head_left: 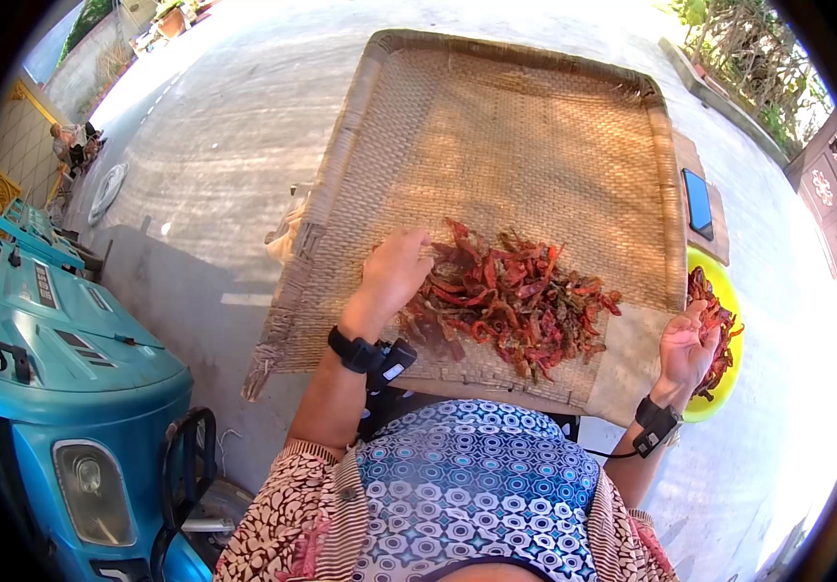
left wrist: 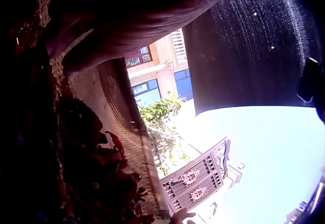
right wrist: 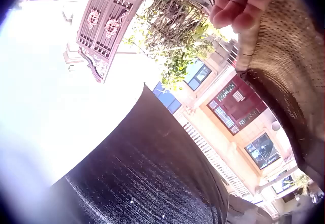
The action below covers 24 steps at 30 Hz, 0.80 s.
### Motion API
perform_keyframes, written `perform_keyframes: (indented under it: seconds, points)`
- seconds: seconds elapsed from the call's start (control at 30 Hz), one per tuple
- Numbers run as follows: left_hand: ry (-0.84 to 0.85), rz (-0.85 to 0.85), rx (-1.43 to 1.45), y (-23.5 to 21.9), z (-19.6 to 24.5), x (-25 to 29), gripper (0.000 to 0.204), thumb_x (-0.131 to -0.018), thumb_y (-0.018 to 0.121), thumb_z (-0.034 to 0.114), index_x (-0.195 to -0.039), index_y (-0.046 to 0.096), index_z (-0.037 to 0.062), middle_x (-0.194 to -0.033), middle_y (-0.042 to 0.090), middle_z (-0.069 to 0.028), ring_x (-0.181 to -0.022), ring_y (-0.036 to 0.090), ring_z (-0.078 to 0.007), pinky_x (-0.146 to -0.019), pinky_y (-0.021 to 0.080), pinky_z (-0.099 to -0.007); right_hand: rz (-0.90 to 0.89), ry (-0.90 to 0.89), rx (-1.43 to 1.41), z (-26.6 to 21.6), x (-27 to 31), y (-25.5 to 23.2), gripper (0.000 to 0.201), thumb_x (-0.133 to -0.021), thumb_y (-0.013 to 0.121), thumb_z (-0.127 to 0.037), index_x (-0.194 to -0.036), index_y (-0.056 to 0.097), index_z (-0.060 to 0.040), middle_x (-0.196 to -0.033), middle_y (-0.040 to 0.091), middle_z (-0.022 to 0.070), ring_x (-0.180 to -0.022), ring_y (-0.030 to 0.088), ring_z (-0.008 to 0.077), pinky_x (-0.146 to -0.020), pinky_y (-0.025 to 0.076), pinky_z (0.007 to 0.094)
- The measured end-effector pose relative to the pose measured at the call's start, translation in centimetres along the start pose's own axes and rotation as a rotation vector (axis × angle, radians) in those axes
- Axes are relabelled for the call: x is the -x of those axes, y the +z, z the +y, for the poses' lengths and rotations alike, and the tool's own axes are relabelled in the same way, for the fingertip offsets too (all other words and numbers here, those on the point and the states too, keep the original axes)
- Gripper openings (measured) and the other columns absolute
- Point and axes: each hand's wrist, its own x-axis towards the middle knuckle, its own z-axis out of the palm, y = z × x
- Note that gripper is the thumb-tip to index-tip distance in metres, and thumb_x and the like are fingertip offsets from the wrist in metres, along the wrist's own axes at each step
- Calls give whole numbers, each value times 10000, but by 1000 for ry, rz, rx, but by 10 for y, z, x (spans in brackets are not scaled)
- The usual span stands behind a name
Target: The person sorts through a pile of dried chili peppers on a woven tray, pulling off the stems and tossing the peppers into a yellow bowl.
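Note:
Dried red peppers [head_left: 510, 301] lie heaped on a woven tray [head_left: 525, 126]. The left hand [head_left: 397, 270] is at the heap's left edge, palm down. Its fingers look relaxed in the dark left wrist view, where the hand [left wrist: 122, 26] shows above peppers [left wrist: 96, 153]; contact is unclear. At the tray's right edge the right hand [head_left: 687, 351] is raised beside a yellow bowl [head_left: 724, 388] holding more peppers [head_left: 719, 354]. In the right wrist view, the fingers of the right hand [right wrist: 238, 6] are loosely curled, with nothing visible in them.
A phone [head_left: 698, 204] lies on cardboard [head_left: 714, 233] right of the tray. A blue vehicle [head_left: 79, 359] stands at left. Farther back at left a person [head_left: 74, 145] sits by a wall. Plants [head_left: 748, 68] and a brown gate [head_left: 826, 189] are at right.

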Motion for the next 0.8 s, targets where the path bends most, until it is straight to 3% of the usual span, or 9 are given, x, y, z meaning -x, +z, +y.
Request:
perform_keyframes:
  seconds: [0.17,0.23,0.3,0.37,0.47,0.57,0.67,0.8]
  points:
    - [-8,-60,-27,13,-7,2,249,-839,645,174,-1075,633,95,-1097,582,-175,-997,601,-362,-856,490,-443,-19,28,181,21,9,8,349,-1013,452,-294,-1202,557,-20,-1045,648,68,-783,517,151,-743,462,305]
    - [135,60,7,24,-24,3,219,-809,691,152,-992,640,44,-1025,602,-175,-932,608,-337,-806,489,-419,10,89,192,42,11,18,314,-1016,448,-260,-1199,566,-33,-1004,641,55,-751,498,136,-693,446,282]
    - [136,80,3,29,-26,2,208,-790,716,140,-938,639,16,-974,612,-172,-887,610,-327,-776,488,-406,12,143,214,56,9,24,303,-1016,450,-250,-1197,571,-39,-989,638,47,-733,488,133,-668,435,272]
    - [-13,1,-51,7,7,5,202,-781,721,135,-913,631,12,-946,614,-166,-861,607,-333,-767,488,-403,136,112,338,77,11,33,262,-1006,477,-241,-1154,583,-53,-916,612,21,-694,475,114,-615,408,250]
    - [-5,-63,18,4,8,3,182,-780,706,96,-905,609,6,-910,622,-154,-844,613,-314,-763,490,-391,199,134,510,103,15,44,206,-993,506,-228,-1103,585,-73,-854,575,-4,-666,469,95,-586,393,239]
    - [93,39,154,18,-6,1,176,-778,687,41,-928,602,8,-867,621,-139,-840,616,-282,-766,494,-378,172,173,668,123,22,52,194,-990,510,-217,-1104,581,-77,-858,578,-3,-670,472,96,-583,393,243]
    - [118,105,171,10,1,-1,141,-788,643,43,-923,602,36,-922,610,-166,-918,595,-347,-790,482,-416,91,186,766,136,27,62,186,-992,502,-188,-1107,573,-61,-862,583,15,-665,487,101,-591,406,246]
    - [226,193,205,-6,31,8,150,-800,649,-14,-940,596,-2,-905,597,-121,-817,607,-242,-746,506,-336,-10,227,862,147,29,65,179,-999,483,-157,-1109,575,-49,-861,594,31,-659,519,107,-602,431,238]
